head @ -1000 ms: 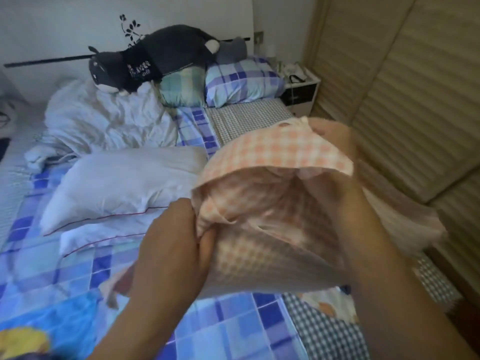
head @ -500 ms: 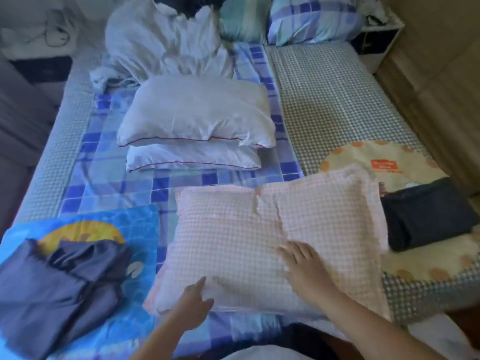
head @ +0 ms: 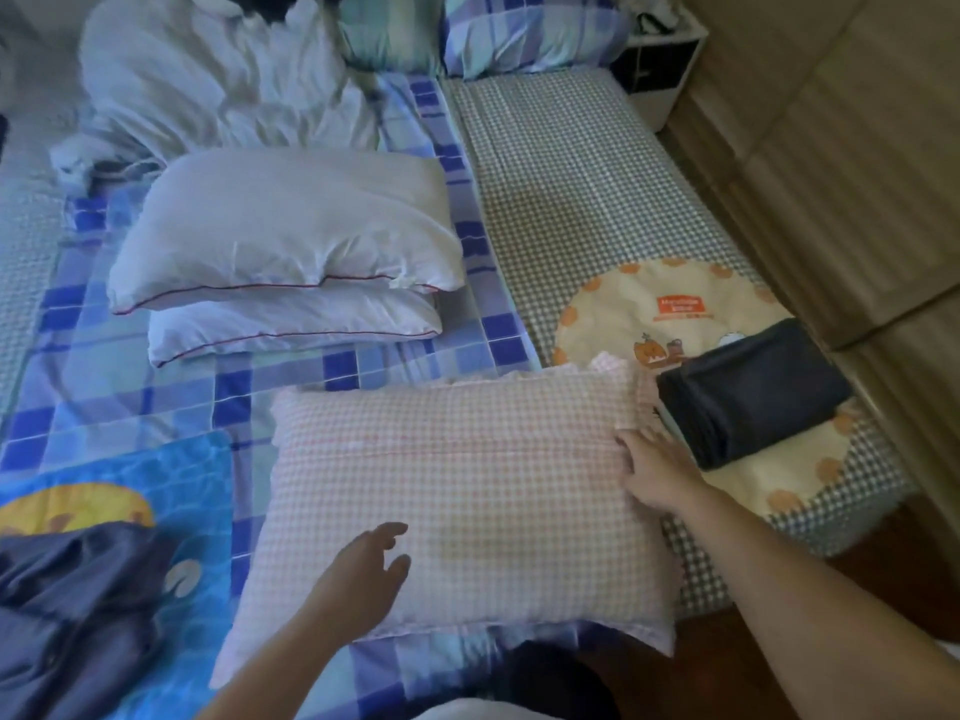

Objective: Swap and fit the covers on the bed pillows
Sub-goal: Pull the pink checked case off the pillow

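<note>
A pillow in a pink checked cover [head: 457,491] lies flat on the bed's near edge. My left hand [head: 363,574] hovers over its near left part with the fingers loosely spread, holding nothing. My right hand [head: 652,467] rests with straight fingers on the pillow's right edge. Two bare white pillows with red piping [head: 285,241] lie stacked further back on the blue checked sheet [head: 130,376]. A folded dark cover [head: 753,392] sits to the right on a cream round-edged cover [head: 665,314]. A crumpled dark blue cloth [head: 72,610] lies at the near left.
A rumpled white duvet [head: 223,70] fills the far left. Two checked pillows [head: 530,28] stand at the head of the bed, next to a white nightstand [head: 660,59]. Wooden wardrobe doors [head: 841,148] run along the right. A bright blue patterned cloth [head: 171,491] lies under the dark cloth.
The pink-covered pillow went from held up in both hands to lying flat on the bed. Since then my right hand slid to its right edge and my left hand lifted off.
</note>
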